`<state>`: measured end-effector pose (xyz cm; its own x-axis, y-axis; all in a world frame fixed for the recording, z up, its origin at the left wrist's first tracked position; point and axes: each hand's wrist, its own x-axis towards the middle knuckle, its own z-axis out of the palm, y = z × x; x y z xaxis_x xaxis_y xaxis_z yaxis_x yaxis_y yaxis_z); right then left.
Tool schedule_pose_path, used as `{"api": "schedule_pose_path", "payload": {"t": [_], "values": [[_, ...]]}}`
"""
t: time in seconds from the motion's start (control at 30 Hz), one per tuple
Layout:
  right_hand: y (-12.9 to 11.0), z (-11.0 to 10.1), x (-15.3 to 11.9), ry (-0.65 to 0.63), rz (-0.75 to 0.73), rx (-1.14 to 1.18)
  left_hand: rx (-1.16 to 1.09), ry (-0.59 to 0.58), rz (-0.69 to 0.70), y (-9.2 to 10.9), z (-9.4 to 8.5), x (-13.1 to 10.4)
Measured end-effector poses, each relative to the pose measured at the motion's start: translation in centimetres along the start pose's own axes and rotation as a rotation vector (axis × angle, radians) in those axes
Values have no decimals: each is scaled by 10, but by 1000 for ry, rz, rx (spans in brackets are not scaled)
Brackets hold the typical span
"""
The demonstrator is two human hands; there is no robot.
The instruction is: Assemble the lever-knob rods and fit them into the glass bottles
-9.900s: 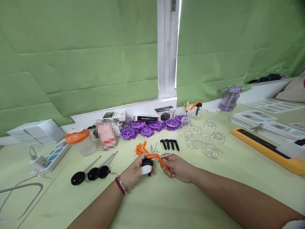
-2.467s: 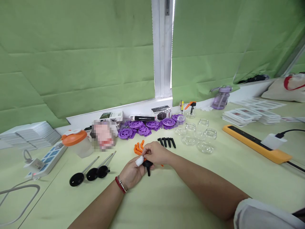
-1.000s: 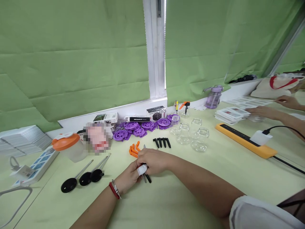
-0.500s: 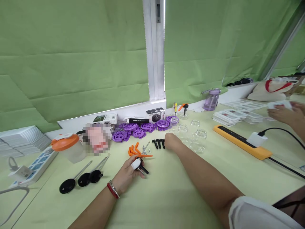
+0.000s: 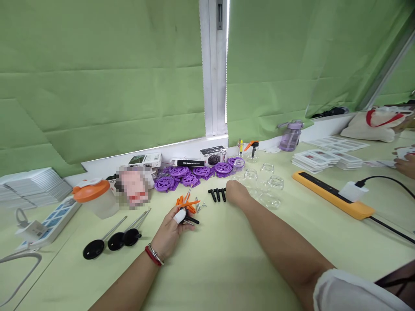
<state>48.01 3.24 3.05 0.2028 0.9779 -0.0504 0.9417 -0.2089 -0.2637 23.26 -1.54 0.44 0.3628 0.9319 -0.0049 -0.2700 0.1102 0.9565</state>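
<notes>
My left hand (image 5: 175, 222), with a white wrap on the thumb, is closed round a black part (image 5: 192, 219) that has an orange piece and thin metal rods by it. Orange curved pieces (image 5: 191, 207) lie just beyond those fingers, beside small screws (image 5: 204, 204). My right hand (image 5: 236, 193) is closed at the right end of a row of black handles (image 5: 216, 195); whatever its fingers hold is hidden. Clear glass jars (image 5: 275, 182) stand to the right of it. Purple discs (image 5: 189, 179) are heaped behind the black handles.
Black round discs with metal rods (image 5: 94, 249) lie at left, near an orange-lidded cup (image 5: 103, 203). An orange power strip (image 5: 333, 194), card stacks (image 5: 314, 160) and a purple bottle (image 5: 291, 136) are at right. Another person's hand (image 5: 405, 166) holds cards.
My left hand has tilted the black part and moved slightly up and left, nearer the orange pieces. My right hand stays by the black handles. The other person's hands have moved right.
</notes>
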Motion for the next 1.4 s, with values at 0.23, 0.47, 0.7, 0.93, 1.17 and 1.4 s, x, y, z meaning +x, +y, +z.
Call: {"api": "schedule_pose_path", "payload": {"t": [0.23, 0.47, 0.7, 0.93, 1.17, 1.4], "values": [[-29, -13, -24, 20, -342, 7, -24, 89, 126, 9, -6, 3], [-56, 6, -52, -21, -710, 6, -112, 242, 156, 8, -13, 8], [-59, 13, -53, -17, -708, -8, -76, 170, 152, 5, -10, 8], [-61, 12, -55, -20, -725, -50, -67, 157, 153, 4, -10, 7], [-62, 15, -56, 1, -727, -87, -55, 147, 163, 1, -9, 6], [-60, 19, -55, 26, -751, -73, 10, 131, 162, -2, -10, 6]]}}
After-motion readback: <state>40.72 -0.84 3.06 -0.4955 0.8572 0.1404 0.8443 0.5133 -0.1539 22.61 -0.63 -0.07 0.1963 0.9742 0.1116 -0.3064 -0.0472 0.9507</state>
